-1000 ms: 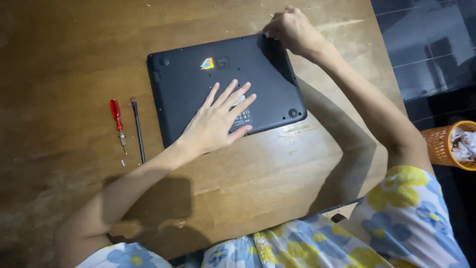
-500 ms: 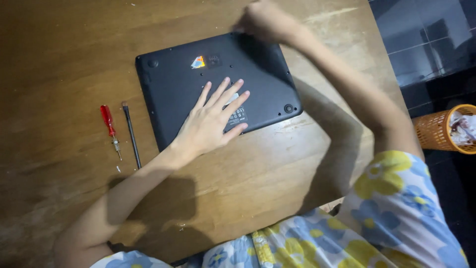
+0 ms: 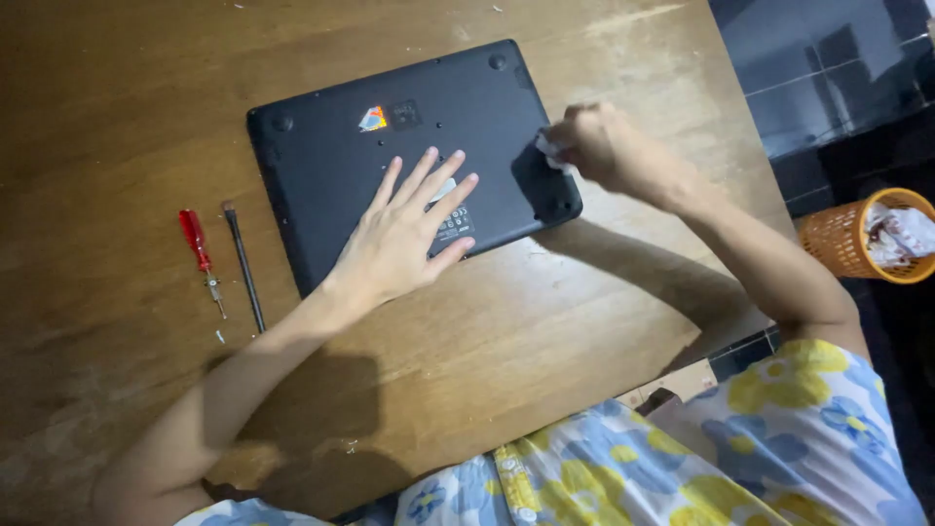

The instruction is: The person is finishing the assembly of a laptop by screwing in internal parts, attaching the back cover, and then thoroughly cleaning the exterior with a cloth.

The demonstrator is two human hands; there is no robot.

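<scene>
A black laptop (image 3: 409, 156) is laid upside down on the brown wooden bench (image 3: 127, 97), a little to the far side of the middle. The left hand (image 3: 404, 234) is pressed flat on the near part of the laptop's bottom, with the fingers spread wide and nothing held in its grip. A white label is partly covered by this hand. The right hand (image 3: 599, 146) is placed at the right edge of the laptop, and a small white crumpled cloth or tissue (image 3: 547, 151) is pinched in its curled fingers, touching the black cover. A small colourful sticker (image 3: 373, 119) is seen on the far part of the laptop, and round rubber feet are seen at its corners. To the left of the laptop, a red-handled screwdriver (image 3: 198, 248) and a thin dark tool (image 3: 243, 265) are laid side by side on the bench, close to each other but apart from the laptop. Nothing is set between the hands and the laptop. Far to the right, off the bench, an orange basket (image 3: 842, 239) with crumpled white paper inside is seen on the dark floor. A flowery blue and yellow shirt (image 3: 779, 448) is seen at the near edge.
</scene>
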